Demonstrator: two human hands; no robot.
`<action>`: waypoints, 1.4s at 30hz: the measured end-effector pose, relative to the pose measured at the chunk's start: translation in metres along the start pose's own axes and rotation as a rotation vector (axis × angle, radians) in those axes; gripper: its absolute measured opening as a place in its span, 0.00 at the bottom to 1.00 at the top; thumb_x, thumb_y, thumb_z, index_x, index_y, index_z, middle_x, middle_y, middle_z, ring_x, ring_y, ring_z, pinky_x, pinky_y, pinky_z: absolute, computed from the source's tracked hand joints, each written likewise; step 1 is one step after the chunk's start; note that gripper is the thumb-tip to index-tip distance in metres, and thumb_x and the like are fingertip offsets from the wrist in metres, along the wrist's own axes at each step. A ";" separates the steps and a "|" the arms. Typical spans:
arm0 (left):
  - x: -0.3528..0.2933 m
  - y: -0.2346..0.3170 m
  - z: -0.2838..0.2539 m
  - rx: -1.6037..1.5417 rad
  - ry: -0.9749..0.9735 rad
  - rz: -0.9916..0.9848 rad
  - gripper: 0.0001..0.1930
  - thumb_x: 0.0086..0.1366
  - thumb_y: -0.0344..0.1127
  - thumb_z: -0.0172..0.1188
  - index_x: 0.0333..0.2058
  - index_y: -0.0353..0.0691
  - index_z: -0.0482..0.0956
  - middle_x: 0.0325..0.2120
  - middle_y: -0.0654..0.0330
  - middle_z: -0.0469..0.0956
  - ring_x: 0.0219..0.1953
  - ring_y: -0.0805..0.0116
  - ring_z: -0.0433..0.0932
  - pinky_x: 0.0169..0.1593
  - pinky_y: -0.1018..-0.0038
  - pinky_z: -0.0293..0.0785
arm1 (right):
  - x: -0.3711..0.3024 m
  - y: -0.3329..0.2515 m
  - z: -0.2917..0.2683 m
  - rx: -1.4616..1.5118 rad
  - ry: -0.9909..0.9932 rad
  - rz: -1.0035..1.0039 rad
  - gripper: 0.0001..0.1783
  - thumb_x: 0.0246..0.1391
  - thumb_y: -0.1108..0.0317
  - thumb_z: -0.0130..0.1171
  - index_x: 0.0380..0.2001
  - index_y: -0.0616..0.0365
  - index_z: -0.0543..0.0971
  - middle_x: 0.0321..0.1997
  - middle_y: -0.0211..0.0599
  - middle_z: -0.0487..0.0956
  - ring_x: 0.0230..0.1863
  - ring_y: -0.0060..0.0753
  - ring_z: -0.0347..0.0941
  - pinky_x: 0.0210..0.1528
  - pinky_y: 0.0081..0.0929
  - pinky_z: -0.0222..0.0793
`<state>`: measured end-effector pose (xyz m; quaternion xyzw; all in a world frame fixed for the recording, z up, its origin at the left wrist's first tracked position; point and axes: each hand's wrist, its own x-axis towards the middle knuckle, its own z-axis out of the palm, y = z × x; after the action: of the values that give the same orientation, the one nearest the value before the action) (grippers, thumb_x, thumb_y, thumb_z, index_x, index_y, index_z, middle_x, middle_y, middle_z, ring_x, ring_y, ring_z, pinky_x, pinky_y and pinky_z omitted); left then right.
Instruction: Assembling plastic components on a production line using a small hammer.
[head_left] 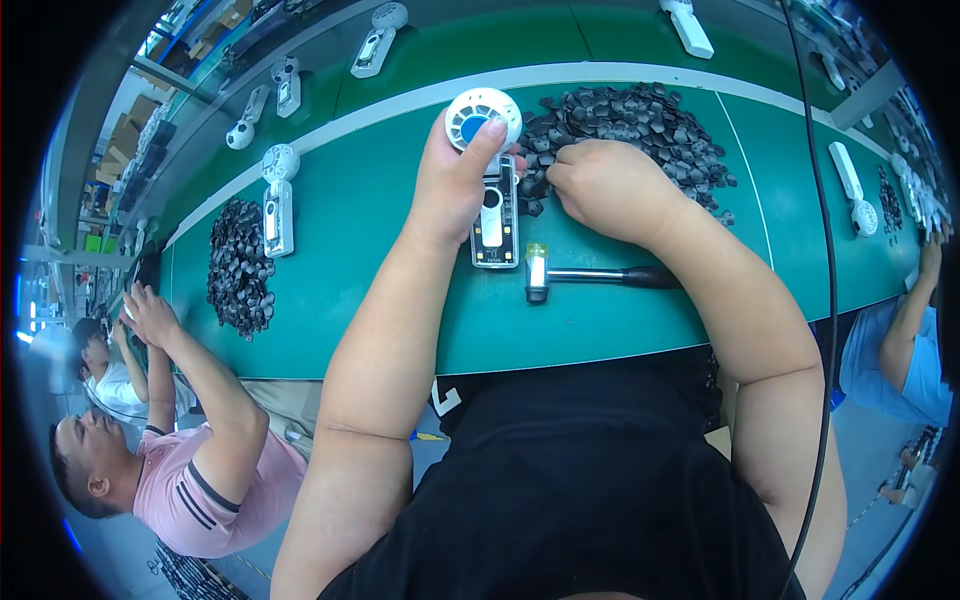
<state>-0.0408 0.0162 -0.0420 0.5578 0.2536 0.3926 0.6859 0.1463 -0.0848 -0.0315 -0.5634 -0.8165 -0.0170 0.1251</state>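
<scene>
My left hand (pixel 452 190) is closed around a white device like a handheld fan (pixel 495 240). It has a round slotted head with a blue centre, and a flat dark-and-clear handle end lies toward me. My left thumb presses across the round head. To its right, my right hand (pixel 612 190) is curled, fingertips pinched together at the near edge of a heap of small black plastic pieces (pixel 650 125). Whatever the right fingers hold is hidden. Below the hands, a small mallet (pixel 600 276) with a yellow face and a black face lies on the green bench.
At left, another similar white device (pixel 278 215) lies beside a second heap of black pieces (pixel 238 270). More such devices (pixel 380 40) rest on the green belt beyond the pale rail (pixel 600 72). A black cable (pixel 825 250) hangs at right. A co-worker in pink (pixel 205 490) works at left.
</scene>
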 end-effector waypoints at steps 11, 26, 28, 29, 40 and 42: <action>-0.014 0.011 0.012 0.012 -0.140 -0.102 0.28 0.68 0.49 0.65 0.55 0.34 0.69 0.40 0.53 0.80 0.34 0.65 0.84 0.36 0.70 0.84 | -0.003 -0.004 -0.023 1.108 0.317 0.368 0.11 0.63 0.64 0.64 0.34 0.62 0.80 0.29 0.32 0.82 0.30 0.21 0.78 0.36 0.21 0.75; -0.016 0.006 0.019 0.105 -0.193 -0.093 0.28 0.67 0.48 0.67 0.54 0.34 0.69 0.39 0.53 0.80 0.33 0.66 0.84 0.35 0.71 0.85 | -0.002 -0.001 -0.013 0.806 0.242 0.259 0.14 0.64 0.60 0.62 0.31 0.58 0.76 0.26 0.32 0.77 0.26 0.23 0.75 0.30 0.24 0.71; -0.014 0.004 0.015 0.037 -0.171 -0.145 0.28 0.67 0.50 0.66 0.53 0.35 0.70 0.38 0.53 0.81 0.32 0.65 0.85 0.34 0.70 0.85 | -0.001 -0.001 -0.017 0.758 0.219 0.244 0.14 0.63 0.60 0.63 0.31 0.58 0.76 0.26 0.33 0.77 0.26 0.26 0.75 0.31 0.26 0.72; -0.013 0.004 0.013 0.002 -0.160 -0.171 0.28 0.67 0.51 0.66 0.53 0.35 0.71 0.38 0.53 0.81 0.32 0.64 0.85 0.33 0.70 0.85 | -0.002 0.000 -0.021 0.710 0.194 0.231 0.14 0.62 0.60 0.64 0.30 0.58 0.76 0.26 0.35 0.77 0.26 0.29 0.76 0.31 0.29 0.72; 0.001 0.003 -0.009 -0.315 0.023 -0.286 0.34 0.70 0.68 0.52 0.51 0.37 0.73 0.36 0.52 0.82 0.29 0.62 0.85 0.32 0.69 0.87 | -0.019 -0.022 -0.056 0.308 -0.466 0.002 0.12 0.52 0.62 0.69 0.32 0.57 0.79 0.31 0.42 0.81 0.36 0.49 0.79 0.37 0.44 0.74; 0.000 0.004 -0.008 -0.345 0.015 -0.286 0.35 0.70 0.69 0.50 0.50 0.37 0.73 0.36 0.52 0.82 0.29 0.62 0.85 0.32 0.69 0.87 | -0.023 -0.024 -0.055 0.303 -0.404 0.009 0.11 0.52 0.62 0.69 0.33 0.56 0.79 0.31 0.42 0.81 0.37 0.49 0.79 0.38 0.45 0.74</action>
<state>-0.0476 0.0211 -0.0405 0.3877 0.2642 0.3330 0.8179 0.1419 -0.1241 0.0197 -0.5338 -0.8156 0.2191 0.0425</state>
